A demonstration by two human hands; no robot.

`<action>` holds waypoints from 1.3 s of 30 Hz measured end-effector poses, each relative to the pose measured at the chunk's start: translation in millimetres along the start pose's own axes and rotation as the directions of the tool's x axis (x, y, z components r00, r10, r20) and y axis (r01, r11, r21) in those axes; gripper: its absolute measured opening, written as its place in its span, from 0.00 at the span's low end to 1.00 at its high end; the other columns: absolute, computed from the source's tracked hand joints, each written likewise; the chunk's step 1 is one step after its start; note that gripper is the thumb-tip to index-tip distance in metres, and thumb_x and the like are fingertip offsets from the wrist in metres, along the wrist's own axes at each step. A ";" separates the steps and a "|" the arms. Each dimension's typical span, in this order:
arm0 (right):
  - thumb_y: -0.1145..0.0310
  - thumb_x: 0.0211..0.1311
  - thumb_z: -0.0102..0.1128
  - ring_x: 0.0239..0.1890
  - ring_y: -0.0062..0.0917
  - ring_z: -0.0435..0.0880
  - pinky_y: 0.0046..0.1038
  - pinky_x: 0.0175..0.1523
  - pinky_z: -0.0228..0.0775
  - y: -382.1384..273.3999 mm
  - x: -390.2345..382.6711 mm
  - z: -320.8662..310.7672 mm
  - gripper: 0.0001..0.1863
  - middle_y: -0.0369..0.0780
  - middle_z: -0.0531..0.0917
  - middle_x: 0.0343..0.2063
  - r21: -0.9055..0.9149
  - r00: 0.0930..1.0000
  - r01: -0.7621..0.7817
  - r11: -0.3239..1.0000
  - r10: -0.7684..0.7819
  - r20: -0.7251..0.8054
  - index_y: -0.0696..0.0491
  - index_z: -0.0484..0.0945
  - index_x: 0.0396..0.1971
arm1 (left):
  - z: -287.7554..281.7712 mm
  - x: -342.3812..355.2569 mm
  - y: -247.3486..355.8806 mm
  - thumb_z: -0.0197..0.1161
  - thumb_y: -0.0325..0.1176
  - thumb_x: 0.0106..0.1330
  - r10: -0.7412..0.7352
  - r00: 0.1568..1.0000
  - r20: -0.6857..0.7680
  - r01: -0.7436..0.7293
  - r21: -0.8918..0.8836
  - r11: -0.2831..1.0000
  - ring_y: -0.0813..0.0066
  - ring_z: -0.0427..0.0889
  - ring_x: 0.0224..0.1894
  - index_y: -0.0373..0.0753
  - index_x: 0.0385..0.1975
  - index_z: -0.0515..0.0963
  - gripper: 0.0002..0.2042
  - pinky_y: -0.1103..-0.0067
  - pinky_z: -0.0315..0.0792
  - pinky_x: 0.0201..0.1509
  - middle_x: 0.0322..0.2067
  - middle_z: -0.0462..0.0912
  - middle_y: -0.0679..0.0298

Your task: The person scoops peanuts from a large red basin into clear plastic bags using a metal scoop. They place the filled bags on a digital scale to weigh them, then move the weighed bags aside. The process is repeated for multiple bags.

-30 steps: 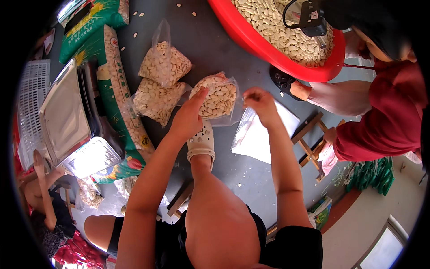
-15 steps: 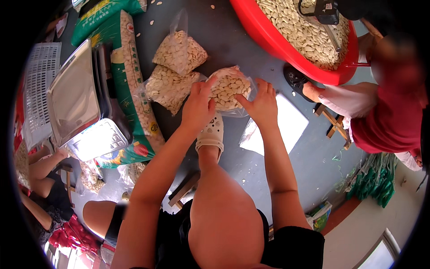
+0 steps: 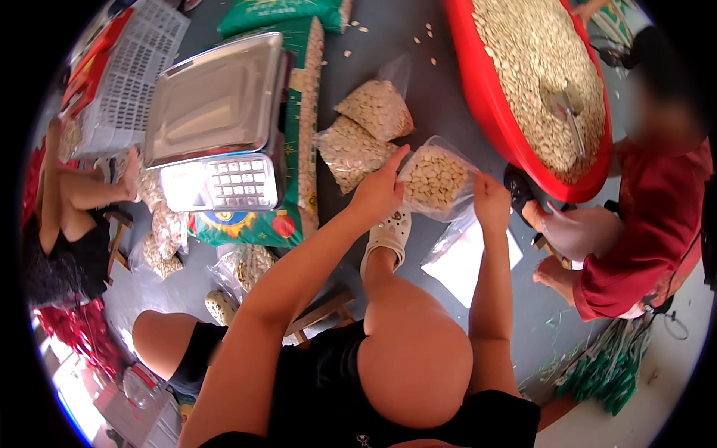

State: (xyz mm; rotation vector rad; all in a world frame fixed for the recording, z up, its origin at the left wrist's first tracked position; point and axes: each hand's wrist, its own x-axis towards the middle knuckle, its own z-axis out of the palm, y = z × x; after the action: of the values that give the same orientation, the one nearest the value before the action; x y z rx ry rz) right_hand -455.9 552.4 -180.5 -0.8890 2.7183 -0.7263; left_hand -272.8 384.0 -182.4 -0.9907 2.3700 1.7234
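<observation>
I hold a clear plastic bag of pale seeds (image 3: 435,179) above the grey floor, between both hands. My left hand (image 3: 379,191) grips its left edge and my right hand (image 3: 491,201) pinches its right edge. Two more filled seed bags (image 3: 377,108) (image 3: 351,151) lie on the floor just beyond. My knee and white clog (image 3: 388,235) are below the bag.
A digital scale with a steel pan (image 3: 216,123) rests on green sacks (image 3: 302,89) at left. A big red basin of seeds (image 3: 500,97) with a scoop sits at upper right. A person in red (image 3: 642,239) sits at right, another person (image 3: 67,224) at left. Empty clear bags (image 3: 467,257) lie by my foot.
The view has shifted, so the scale and basin sit more toward the right. My hands stay on the seed bag, now lifted slightly and spread to its two edges.
</observation>
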 end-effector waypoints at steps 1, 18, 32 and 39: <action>0.57 0.64 0.53 0.23 0.45 0.79 0.40 0.30 0.67 -16.9 0.7 -19.1 0.19 0.53 0.75 0.19 0.046 0.999 0.038 0.998 -0.036 -0.032 0.59 0.76 0.23 | -12.7 -10.8 13.4 0.53 0.25 0.61 0.078 0.995 -0.056 -0.081 -0.059 0.995 0.60 0.77 0.29 0.48 0.67 0.53 0.33 0.68 0.71 0.37 0.26 0.75 0.56; 0.52 0.62 0.45 0.26 0.38 0.81 0.36 0.33 0.70 -358.1 15.6 -74.9 0.23 0.46 0.79 0.18 0.308 0.778 0.516 0.799 -0.588 0.222 0.51 0.85 0.24 | -341.5 -107.9 78.5 0.58 0.29 0.63 0.399 0.582 -0.709 -0.125 0.407 0.905 0.74 0.75 0.25 0.38 0.59 0.64 0.23 0.77 0.70 0.32 0.22 0.76 0.63; 0.41 0.64 0.44 0.39 0.41 0.83 0.40 0.41 0.75 -435.0 -45.5 -17.5 0.31 0.47 0.84 0.33 -0.362 0.558 0.823 0.438 -0.504 0.660 0.55 0.84 0.30 | -381.9 -228.2 -45.7 0.62 0.40 0.58 0.122 0.764 -0.633 0.204 0.417 0.886 0.54 0.75 0.53 0.36 0.68 0.48 0.41 0.70 0.68 0.59 0.53 0.73 0.45; 0.49 0.59 0.54 0.39 0.40 0.83 0.40 0.45 0.74 -438.9 -62.8 -61.0 0.20 0.46 0.84 0.34 -0.451 0.612 0.790 0.416 -0.478 0.630 0.50 0.83 0.33 | -399.3 -367.3 -78.6 0.61 0.37 0.60 0.095 0.860 -0.501 0.241 0.564 0.789 0.53 0.70 0.59 0.36 0.67 0.52 0.36 0.69 0.64 0.63 0.57 0.69 0.44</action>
State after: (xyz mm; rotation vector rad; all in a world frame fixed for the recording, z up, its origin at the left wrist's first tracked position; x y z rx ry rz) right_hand -204.2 306.5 96.1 -2.0811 2.1292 0.5134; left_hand 187.1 193.7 47.4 -1.4941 2.8256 0.5695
